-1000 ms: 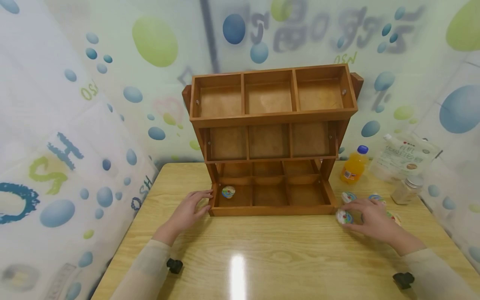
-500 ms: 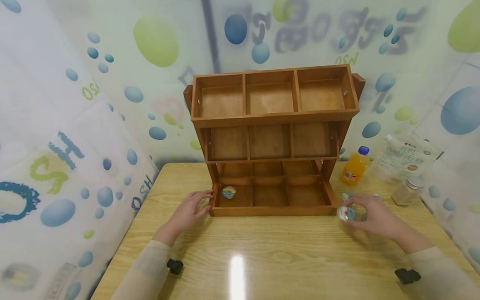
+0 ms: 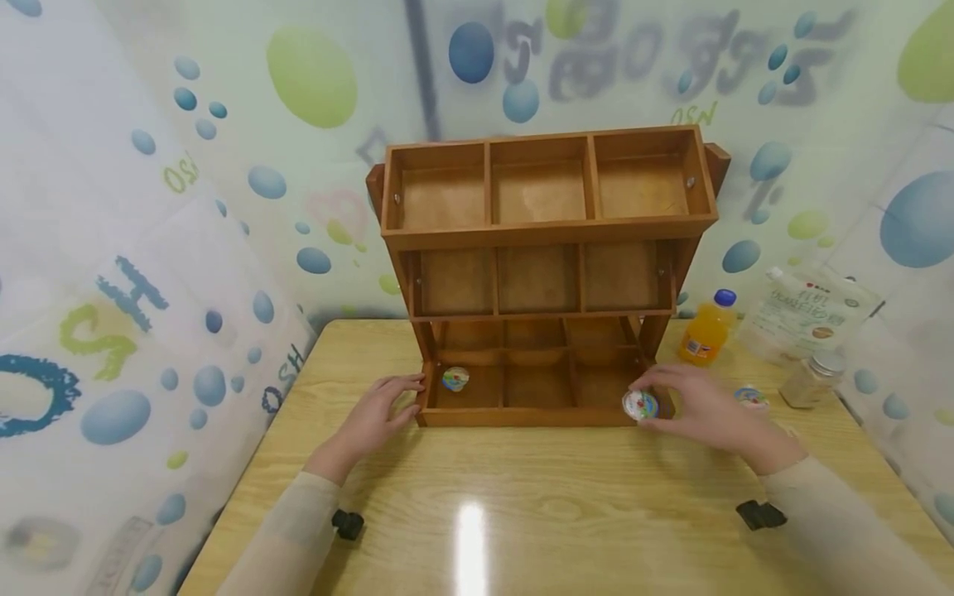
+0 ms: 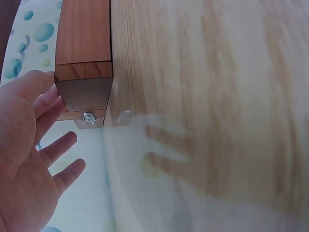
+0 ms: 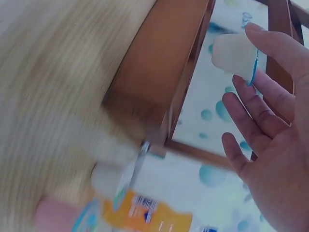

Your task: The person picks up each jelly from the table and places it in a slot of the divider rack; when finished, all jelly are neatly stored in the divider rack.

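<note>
In the head view, my right hand (image 3: 704, 410) pinches a small jelly cup (image 3: 641, 405) by its edge, above the right end of the wooden rack's (image 3: 537, 418) bottom tray. The right wrist view shows the cup's whitish body (image 5: 234, 53) between thumb and fingertips, the other fingers spread. Another jelly cup (image 3: 455, 379) lies in the bottom tray's left compartment. At the rack's lower left end rests my left hand (image 3: 376, 422). In the left wrist view its thumb and index finger touch the wooden corner (image 4: 84, 71), its other fingers extended and holding nothing.
Right of the rack stand an orange juice bottle (image 3: 704, 334), a white pouch (image 3: 808, 319) and a lidded jar (image 3: 812, 381). More jelly cups (image 3: 749, 397) lie near them, partly behind my right hand. The rack has two upper tiers (image 3: 547, 236), each with three compartments.
My right hand has lifted the jelly cup off the table and carried it left, over the rack's right end. The left hand has stayed at the left end.
</note>
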### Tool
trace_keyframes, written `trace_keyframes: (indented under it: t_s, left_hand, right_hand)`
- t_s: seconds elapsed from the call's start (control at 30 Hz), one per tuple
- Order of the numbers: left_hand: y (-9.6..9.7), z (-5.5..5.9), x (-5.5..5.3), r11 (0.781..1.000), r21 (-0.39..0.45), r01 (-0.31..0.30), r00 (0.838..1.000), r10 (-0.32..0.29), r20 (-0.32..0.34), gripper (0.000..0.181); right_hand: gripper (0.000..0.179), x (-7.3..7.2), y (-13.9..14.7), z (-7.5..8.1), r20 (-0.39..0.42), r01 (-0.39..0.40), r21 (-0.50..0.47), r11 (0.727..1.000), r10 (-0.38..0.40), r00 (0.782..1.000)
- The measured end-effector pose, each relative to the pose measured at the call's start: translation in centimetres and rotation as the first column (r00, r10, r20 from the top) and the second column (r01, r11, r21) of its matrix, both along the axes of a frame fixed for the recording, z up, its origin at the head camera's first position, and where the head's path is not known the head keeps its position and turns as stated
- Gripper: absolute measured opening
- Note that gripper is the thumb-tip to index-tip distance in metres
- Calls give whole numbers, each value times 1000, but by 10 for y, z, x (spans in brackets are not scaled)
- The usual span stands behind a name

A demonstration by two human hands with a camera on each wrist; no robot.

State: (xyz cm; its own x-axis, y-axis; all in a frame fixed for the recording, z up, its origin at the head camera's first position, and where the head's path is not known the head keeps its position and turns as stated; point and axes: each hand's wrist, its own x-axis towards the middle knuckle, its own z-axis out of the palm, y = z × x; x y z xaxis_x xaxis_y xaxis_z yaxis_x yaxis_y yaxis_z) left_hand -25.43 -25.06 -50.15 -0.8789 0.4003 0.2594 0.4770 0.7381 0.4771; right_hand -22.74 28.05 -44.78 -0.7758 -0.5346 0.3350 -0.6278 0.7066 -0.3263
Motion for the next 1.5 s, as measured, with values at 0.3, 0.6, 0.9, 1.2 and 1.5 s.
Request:
trace_keyframes:
  t_s: [0.3,0.6,0.9,1.2,1.5]
  left_hand:
    - [-1,-2,-1,1000,-4,3,1000,-3,-8,36]
    - [-1,-4,-2,1000,-8,3,1000,-3,-13,35]
    - [-1,-2,-1,1000,12,12,1000,-12,-21,34]
    - [0,-1,-2,1000,16,20,999,-19,-36,34]
    - [0,-3,-3,1000,20,17,1000,-16,-26,34]
  right_hand:
    - [43,-20,-54,1,94,-93,-62,994,98,991]
    - [42,-44,-105,5,175,-131,-129,983,152,973]
    - [43,-60,-153,-2,212,-119,-127,985,144,967]
    - [41,-75,-194,-13,176,-136,-180,974,168,970]
    - [41,-88,-216,-31,212,-116,-153,981,147,966]
